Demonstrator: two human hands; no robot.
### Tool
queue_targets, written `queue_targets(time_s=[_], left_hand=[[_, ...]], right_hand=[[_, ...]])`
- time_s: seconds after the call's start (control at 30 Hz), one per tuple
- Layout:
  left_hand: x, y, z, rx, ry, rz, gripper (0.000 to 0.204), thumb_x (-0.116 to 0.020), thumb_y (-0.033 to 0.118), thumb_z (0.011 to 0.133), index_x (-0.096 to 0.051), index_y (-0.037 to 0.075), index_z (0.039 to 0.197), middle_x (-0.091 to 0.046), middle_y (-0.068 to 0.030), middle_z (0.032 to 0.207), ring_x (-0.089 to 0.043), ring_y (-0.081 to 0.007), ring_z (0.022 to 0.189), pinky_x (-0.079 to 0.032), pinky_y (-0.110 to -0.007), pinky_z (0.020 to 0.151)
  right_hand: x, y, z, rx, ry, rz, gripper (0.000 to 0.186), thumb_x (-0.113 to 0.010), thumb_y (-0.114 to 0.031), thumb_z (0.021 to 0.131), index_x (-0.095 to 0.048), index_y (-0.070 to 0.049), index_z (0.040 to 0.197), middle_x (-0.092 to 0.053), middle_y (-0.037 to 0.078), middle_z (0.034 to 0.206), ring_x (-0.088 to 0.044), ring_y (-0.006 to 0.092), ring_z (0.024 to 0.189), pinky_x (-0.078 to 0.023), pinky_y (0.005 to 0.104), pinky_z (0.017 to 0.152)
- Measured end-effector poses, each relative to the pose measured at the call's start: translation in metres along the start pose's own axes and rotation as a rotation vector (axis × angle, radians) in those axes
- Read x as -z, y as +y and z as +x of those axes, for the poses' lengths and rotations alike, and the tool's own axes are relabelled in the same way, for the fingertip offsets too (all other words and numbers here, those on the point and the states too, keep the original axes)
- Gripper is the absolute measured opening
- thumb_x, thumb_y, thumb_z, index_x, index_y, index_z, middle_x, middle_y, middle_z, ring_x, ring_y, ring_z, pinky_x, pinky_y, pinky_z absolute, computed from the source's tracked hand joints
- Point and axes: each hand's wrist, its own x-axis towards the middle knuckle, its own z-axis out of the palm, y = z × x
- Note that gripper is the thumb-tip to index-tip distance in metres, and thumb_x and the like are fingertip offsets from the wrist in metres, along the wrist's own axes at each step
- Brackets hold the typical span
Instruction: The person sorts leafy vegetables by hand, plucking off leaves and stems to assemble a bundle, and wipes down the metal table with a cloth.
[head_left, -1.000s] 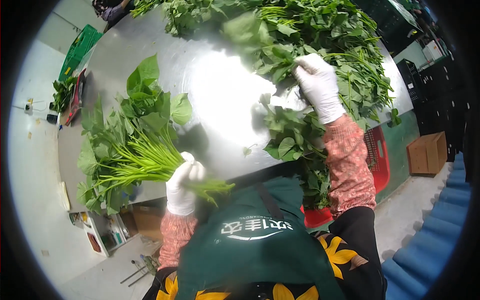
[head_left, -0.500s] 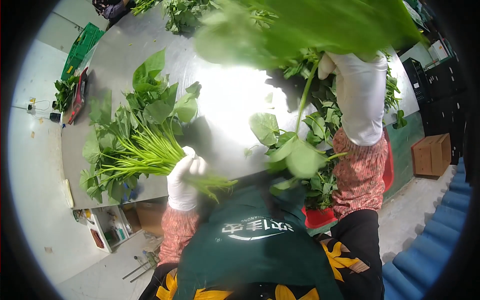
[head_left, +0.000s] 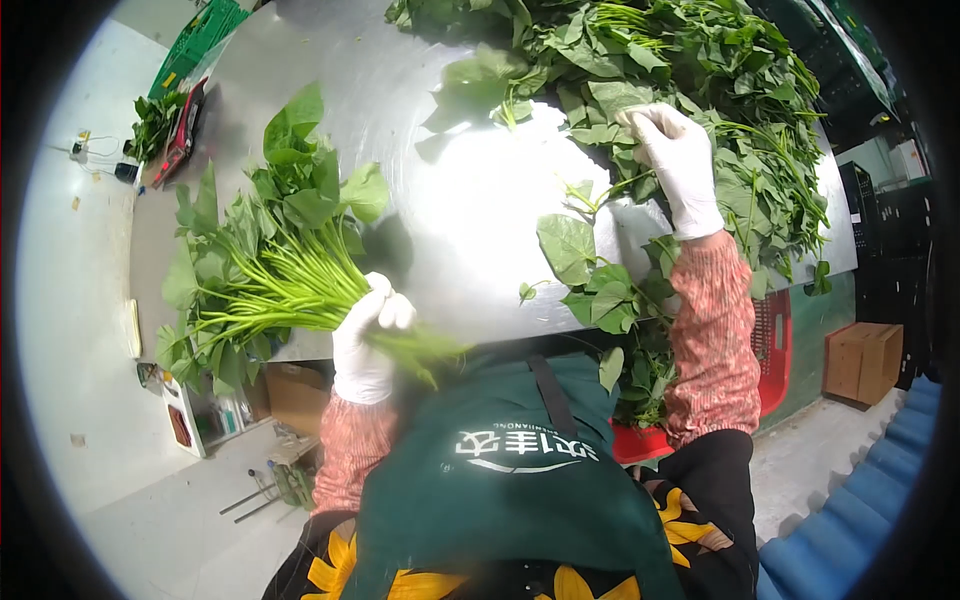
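My left hand [head_left: 367, 335], in a white glove, is closed round a thick bunch of leafy green stems [head_left: 290, 285]. The leaves fan out to the left over the metal table, and the cut ends stick out right of the fist, blurred. My right hand [head_left: 675, 160], also gloved, is raised at the near side of a big heap of leafy greens [head_left: 740, 100]. Its thumb and fingers are pinched together over the leaves; what lies between the fingertips is hidden. Below it, a leafy vine [head_left: 610, 295] hangs by the table edge, one stem running behind the hand.
The metal table [head_left: 400, 110] reflects bright light in its middle. A red-edged device [head_left: 180, 140] and a green crate [head_left: 195, 45] are at the far left. A red basket [head_left: 772, 350] with greens stands below the table's right side, a cardboard box [head_left: 863, 362] beyond it.
My right hand has come down and away from the camera; the large blurred leaf before it is gone, uncovering the heap. My left hand keeps its bunch, almost in place. The view has shifted slightly.
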Motion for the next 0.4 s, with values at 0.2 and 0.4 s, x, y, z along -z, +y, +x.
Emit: queue_targets(time_s=[0.2, 0.4], left_hand=[[0.016, 0.002, 0.002, 0.021, -0.026, 0.027, 0.008, -0.056, 0.009, 0.086, -0.049, 0.007, 0.088, -0.040, 0.0018, 0.062, -0.041, -0.0138, 0.062, -0.032, -0.028, 0.064], [0.011, 0.005, -0.008, 0.007, -0.086, 0.096, 0.011, -0.058, 0.013, 0.086, -0.050, 0.005, 0.088, -0.041, 0.0015, 0.062, -0.043, -0.0148, 0.063, -0.033, -0.029, 0.065]], right_hand=[[-0.056, 0.014, -0.057, 0.511, -0.043, -0.813, 0.016, -0.068, -0.019, 0.080, -0.067, -0.010, 0.092, -0.062, 0.006, 0.083, -0.062, 0.0213, 0.072, -0.049, 0.0316, 0.061], [-0.074, 0.032, -0.042, 0.462, -0.182, -1.012, 0.028, -0.072, -0.025, 0.070, -0.064, -0.010, 0.093, -0.058, 0.009, 0.089, -0.056, 0.0269, 0.084, -0.044, 0.0409, 0.076]])
